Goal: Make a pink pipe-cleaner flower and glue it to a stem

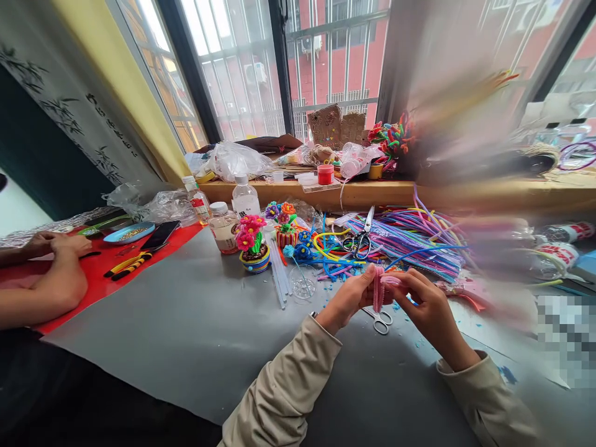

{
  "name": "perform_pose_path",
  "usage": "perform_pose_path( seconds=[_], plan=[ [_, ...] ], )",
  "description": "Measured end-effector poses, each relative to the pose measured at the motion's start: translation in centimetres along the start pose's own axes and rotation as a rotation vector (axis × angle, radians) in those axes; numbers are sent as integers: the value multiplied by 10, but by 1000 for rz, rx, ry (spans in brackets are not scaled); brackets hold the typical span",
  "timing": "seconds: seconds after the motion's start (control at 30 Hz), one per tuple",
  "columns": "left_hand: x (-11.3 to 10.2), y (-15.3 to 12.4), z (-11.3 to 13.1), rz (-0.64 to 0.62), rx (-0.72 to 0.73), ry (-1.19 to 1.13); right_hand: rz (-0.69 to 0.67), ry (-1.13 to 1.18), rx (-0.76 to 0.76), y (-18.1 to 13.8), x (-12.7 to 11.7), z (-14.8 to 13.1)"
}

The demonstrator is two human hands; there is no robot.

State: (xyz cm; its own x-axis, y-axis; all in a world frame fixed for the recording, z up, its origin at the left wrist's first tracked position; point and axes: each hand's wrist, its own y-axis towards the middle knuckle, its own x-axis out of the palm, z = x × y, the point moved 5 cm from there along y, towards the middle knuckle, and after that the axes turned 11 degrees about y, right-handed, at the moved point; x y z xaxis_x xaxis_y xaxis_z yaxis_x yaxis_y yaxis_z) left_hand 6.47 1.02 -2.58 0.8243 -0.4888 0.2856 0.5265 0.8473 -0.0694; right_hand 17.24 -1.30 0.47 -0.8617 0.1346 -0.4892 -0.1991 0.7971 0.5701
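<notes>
My left hand (350,297) and my right hand (424,303) meet above the grey table (186,329), both in beige sleeves. Together they pinch a pink pipe cleaner piece (379,287), which hangs down in a fuzzy loop between them. The left fingers grip its upper left part and the right fingers close on its right end. Small silver scissors (380,320) lie on the table just under the hands. Behind them spreads a heap of coloured pipe cleaners (410,239).
Another person's hands (58,267) rest on a red mat (100,264) at the left, near a phone (159,235), yellow pliers (125,265) and a blue dish (129,233). Bottles (244,197), pipe-cleaner flower pots (252,245) and larger scissors (362,236) stand mid-table. The right side is blurred.
</notes>
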Motion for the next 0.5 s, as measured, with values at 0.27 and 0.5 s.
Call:
perform_pose_path(
  seconds=[0.27,0.5],
  plan=[
    [4,1,-8,-80,-43,-11,27,-50,-15,-1,0,5],
    [1,1,-7,32,-40,-28,-74,-13,-31,-2,6,2]
  ],
)
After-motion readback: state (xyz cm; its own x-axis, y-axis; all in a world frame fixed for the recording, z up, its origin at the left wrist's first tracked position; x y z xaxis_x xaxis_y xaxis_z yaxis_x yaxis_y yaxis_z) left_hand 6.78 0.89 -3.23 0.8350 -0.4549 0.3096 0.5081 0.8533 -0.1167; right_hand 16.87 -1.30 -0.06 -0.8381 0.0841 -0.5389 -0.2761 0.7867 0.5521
